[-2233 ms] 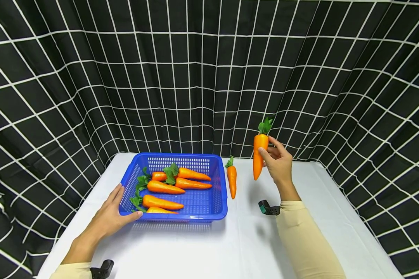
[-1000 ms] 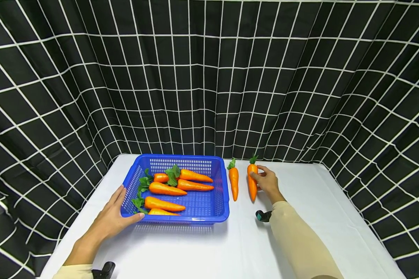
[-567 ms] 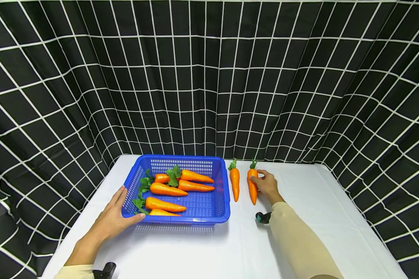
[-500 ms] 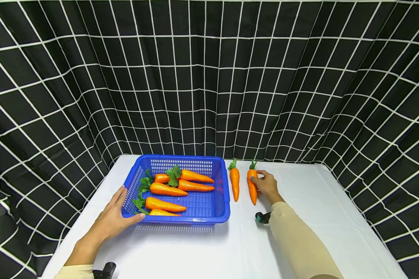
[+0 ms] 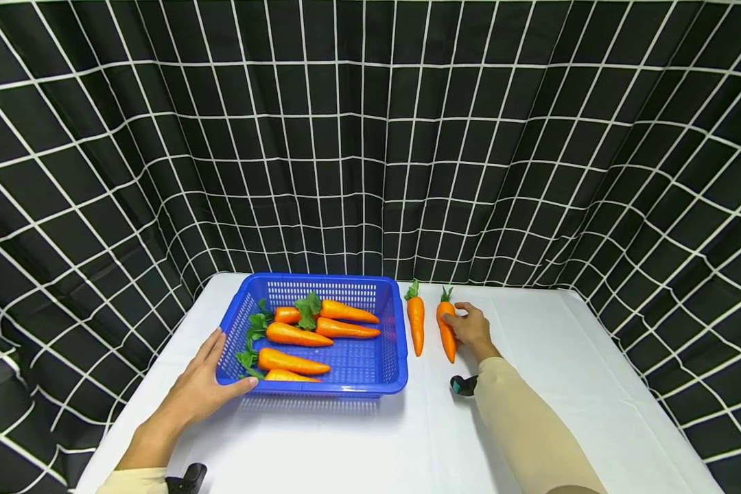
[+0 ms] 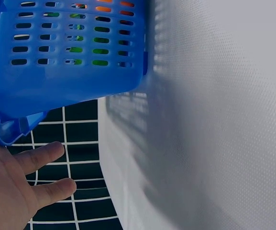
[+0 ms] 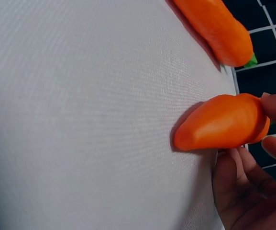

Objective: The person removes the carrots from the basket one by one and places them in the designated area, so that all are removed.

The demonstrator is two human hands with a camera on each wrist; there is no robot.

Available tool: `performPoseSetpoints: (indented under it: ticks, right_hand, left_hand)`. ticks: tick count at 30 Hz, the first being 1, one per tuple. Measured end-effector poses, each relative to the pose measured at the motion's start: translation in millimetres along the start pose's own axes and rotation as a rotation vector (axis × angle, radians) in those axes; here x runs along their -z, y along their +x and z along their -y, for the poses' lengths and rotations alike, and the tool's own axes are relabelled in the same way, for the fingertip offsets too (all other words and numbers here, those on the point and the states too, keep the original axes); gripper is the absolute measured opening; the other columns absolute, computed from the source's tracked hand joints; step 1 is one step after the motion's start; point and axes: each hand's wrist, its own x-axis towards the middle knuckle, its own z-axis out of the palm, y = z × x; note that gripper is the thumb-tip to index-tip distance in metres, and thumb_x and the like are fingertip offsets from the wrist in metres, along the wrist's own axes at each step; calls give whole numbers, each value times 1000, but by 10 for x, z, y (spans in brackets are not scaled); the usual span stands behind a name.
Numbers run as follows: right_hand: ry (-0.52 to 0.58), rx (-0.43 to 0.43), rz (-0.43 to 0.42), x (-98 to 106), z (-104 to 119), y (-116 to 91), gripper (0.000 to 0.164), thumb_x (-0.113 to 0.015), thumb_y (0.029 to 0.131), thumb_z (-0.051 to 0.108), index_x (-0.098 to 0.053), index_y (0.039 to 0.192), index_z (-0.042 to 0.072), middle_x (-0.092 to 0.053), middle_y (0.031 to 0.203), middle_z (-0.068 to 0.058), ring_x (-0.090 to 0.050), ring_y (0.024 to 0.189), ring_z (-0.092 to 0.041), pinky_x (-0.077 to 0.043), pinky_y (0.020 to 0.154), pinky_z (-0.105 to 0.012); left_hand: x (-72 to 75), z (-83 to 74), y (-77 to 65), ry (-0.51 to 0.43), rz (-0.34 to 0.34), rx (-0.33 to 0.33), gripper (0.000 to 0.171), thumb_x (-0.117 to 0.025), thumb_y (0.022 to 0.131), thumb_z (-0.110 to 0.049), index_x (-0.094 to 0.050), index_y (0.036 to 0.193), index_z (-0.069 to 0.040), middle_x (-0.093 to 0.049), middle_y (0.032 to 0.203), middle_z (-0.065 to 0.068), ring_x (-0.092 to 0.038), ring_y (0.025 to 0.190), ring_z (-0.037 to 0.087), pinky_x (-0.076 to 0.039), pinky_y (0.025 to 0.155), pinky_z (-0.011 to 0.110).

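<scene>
My right hand pinches an orange carrot with a green top, between thumb and fingers. This carrot lies on the white table, top pointing to the back; the right wrist view shows its tip against the cloth and the fingers around its thick end. A second carrot lies to its left, roughly parallel and apart from it. My left hand rests at the near-left corner of a blue plastic basket, thumb on the front rim, fingers extended along the left side.
Several carrots lie inside the basket, leafy tops mostly to the left. White cloth covers the table. A black curtain with a white grid encloses the back and both sides.
My right hand has lowered the carrot from the air to the table, right of the other loose carrot. Over the last half second its leafy top shifts slightly left. The left hand stays on the basket.
</scene>
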Motion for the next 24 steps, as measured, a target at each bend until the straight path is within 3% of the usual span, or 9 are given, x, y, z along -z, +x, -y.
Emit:
performPoseSetpoints:
  ticks: [14,24]
  right_hand:
    - [-33,12,14,1,-15,-21,58,-68,87,29,-49,136,5,-60,113,-25,-62,74,-27,-55,51,-30]
    - [74,21,-47,139,30,-35,58,-68,87,30,-51,135,4,-66,90,-15,-64,63,-22,-53,51,-28]
  left_hand:
    - [-4,-3,-2,-7,8,6,112,-71,78,-59,-14,152,4,-7,158,19,-18,136,52,-21,101,70]
    - [-6,0,10,-14,13,8,114,-70,78,-61,-13,152,4,-6,159,19,-16,136,52,-19,102,70]
